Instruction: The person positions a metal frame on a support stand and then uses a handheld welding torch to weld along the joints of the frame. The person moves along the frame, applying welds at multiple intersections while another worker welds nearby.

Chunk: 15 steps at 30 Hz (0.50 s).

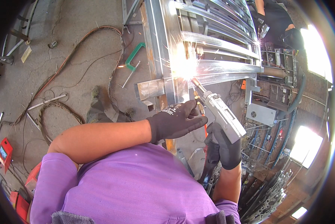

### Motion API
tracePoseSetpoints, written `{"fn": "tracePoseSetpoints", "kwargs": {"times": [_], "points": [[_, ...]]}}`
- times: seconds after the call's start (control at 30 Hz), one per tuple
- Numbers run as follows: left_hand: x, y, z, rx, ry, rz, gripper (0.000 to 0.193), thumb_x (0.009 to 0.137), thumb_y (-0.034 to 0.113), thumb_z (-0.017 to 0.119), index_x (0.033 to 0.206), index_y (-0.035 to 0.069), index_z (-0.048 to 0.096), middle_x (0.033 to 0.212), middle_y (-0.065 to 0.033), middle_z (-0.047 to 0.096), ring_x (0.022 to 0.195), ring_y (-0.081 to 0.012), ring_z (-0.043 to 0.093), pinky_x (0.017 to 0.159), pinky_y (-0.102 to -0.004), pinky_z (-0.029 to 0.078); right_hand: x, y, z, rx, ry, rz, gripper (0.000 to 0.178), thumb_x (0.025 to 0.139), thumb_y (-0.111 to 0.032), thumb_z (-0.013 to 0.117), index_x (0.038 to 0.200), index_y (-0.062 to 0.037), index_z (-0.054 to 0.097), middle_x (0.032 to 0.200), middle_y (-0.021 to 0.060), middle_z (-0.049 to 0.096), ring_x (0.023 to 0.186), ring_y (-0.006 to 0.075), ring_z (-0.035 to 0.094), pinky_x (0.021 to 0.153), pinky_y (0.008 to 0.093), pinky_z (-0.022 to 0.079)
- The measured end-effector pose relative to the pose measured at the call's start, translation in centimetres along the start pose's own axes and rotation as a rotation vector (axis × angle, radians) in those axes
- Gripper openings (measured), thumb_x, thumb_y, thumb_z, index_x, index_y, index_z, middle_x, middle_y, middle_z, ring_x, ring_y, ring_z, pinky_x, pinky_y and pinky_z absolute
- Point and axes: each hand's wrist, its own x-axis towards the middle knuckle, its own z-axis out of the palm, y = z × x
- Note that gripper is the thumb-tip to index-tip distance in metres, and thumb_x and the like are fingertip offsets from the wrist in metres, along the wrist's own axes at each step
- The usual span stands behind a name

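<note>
- Welding torch (224, 116) meets the near-left corner of the metal frame (227, 66); glare and sparks (184, 66) hide its tip.
- Right of the two hands (226, 149) grips the torch's rear; left hand (177, 121), fingers extended, beside the brass fitting (200, 106), grasp unclear.
- Beyond the frame's left edge: concrete floor (81, 15), green clamp (134, 53), cables (86, 35).
- White printing on left glove (172, 110), too small to read.

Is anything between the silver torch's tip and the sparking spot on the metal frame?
Nothing visible. The right hand holds the torch, its tip aimed at the glare on the metal frame; the left hand is beside the torch, clear of that line. The glare hides the spot itself.
</note>
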Motion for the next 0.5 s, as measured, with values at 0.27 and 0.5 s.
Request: {"fn": "tracePoseSetpoints", "kwargs": {"times": [0.27,0.5], "points": [[0.34,-0.72,0.29,-0.045,-0.014,-0.036,0.069,0.105,0.053,0.059,0.137,-0.006,0.046,0.132,-0.0278,0.065,0.124,-0.0348,0.064,0.107,-0.0442,0.05,0.01,0.41,-0.22,-0.029,0.0,-0.016,0.014,0.098,-0.011,0.067,0.103,0.002,0.068,0.078,0.0051,0.065,0.062,0.0107,0.062,0.054,0.027,0.048],[0.15,-0.47,0.25,0.002,-0.003,-0.03,0.065,0.106,0.053,0.057,0.132,-0.006,0.048,0.126,-0.0272,0.067,0.121,-0.0355,0.065,0.106,-0.045,0.05,-0.2,0.17,-0.35,-0.017,-0.02,-0.005,0.016,0.098,-0.012,0.067,0.105,0.0022,0.068,0.078,0.0052,0.065,0.062,0.0112,0.063,0.054,0.0276,0.049]]}}
